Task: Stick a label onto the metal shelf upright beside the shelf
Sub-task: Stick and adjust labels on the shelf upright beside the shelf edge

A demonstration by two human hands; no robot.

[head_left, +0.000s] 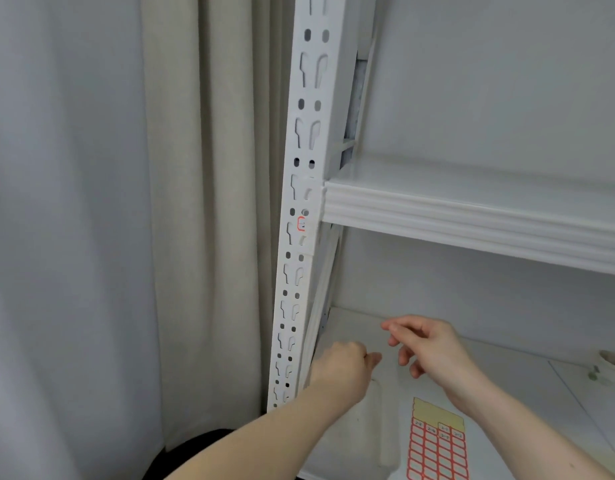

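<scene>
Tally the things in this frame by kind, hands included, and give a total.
Hands: 2, left hand and right hand
Label sheets: 1, red-bordered label sheet on the lower shelf
Stuck labels: 1, red-bordered label on the upright
Shelf boards: 2, the lower one and the upper shelf
Uprights: 1
Curtains: 1, curtain
Total: 8

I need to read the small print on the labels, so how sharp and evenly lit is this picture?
Head view: soft, even light, no hard glare; the hands, left and right, are slightly motion-blurred; the label on the upright and the label sheet are too soft for their print to be read; wide-angle distortion makes the upright lean.
</scene>
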